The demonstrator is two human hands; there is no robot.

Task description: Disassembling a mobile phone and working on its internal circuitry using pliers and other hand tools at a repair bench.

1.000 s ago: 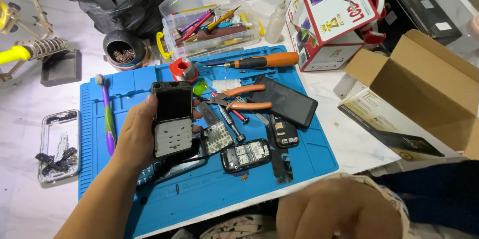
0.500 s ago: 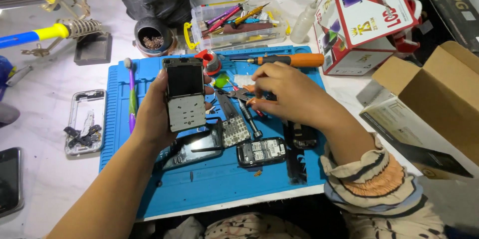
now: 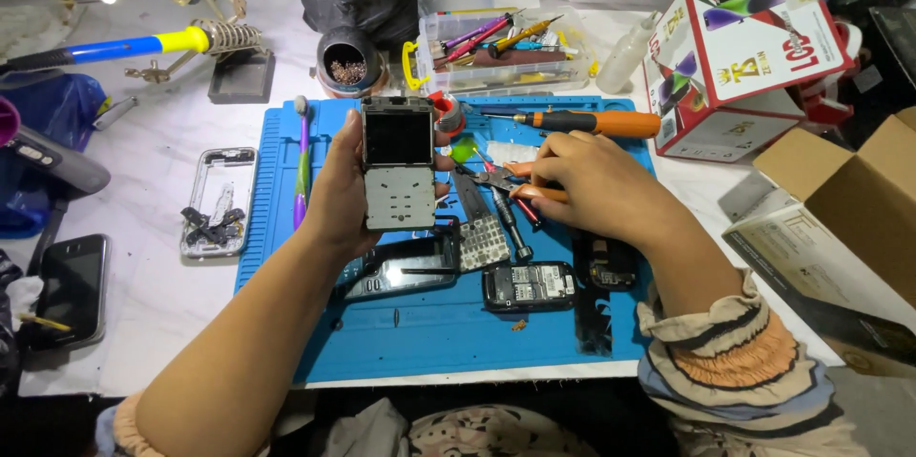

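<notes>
Left hand (image 3: 336, 192) wrapped around the side and back of a stripped phone body (image 3: 398, 164), dark screen and bare keypad sheet turned up toward the eyes, lifted clear of the blue mat (image 3: 420, 323) so the face can be looked over without touching the loose parts below. Right hand (image 3: 587, 185) lying just right of it, fingers curled onto the orange handles of small pliers (image 3: 523, 192) that rest on the mat; contact plain, a full lift not.

Under and between the hands: a phone cover (image 3: 396, 276), a keypad board (image 3: 482, 242), a small phone back (image 3: 530, 285), all lying flat within easy reach. Beyond the right hand, an orange-handled screwdriver (image 3: 582, 121) along the mat's far edge. Left of the left hand, a purple toothbrush (image 3: 301, 166) near the mat's left border, then a phone frame (image 3: 219, 201) on the white counter (image 3: 153, 295).

Open mat near the body, below both wrists. Cardboard boxes (image 3: 840, 199) crowding the right forearm's side; a soldering iron stand (image 3: 224, 51) far off to the left.
</notes>
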